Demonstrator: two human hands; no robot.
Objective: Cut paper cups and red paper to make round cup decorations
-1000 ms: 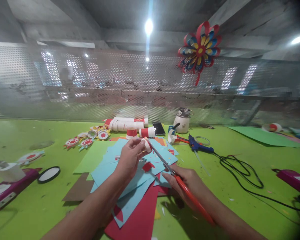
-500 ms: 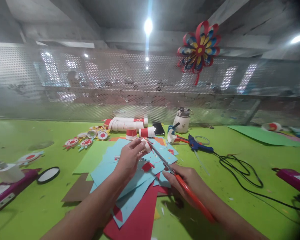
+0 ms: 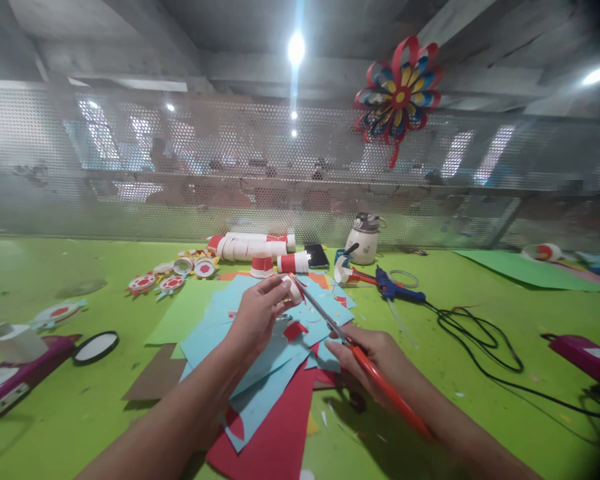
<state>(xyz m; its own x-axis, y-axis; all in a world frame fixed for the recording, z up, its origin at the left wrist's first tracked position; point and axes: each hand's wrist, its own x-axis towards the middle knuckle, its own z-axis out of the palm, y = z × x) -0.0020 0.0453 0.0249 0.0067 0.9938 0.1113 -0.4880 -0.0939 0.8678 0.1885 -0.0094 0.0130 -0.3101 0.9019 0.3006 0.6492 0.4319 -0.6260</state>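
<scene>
At the centre of the frame the left hand (image 3: 255, 319) reaches forward from the lower left, wrist raised, its grip pinched on a small red-and-white paper cup (image 3: 295, 291) held above the blue paper sheets (image 3: 260, 373). The right hand (image 3: 375, 363) comes in from the lower right, its grip wrapped around red-handled scissors (image 3: 353, 353), whose blades angle up-left to meet the cup over the green worktop (image 3: 480, 400).
</scene>
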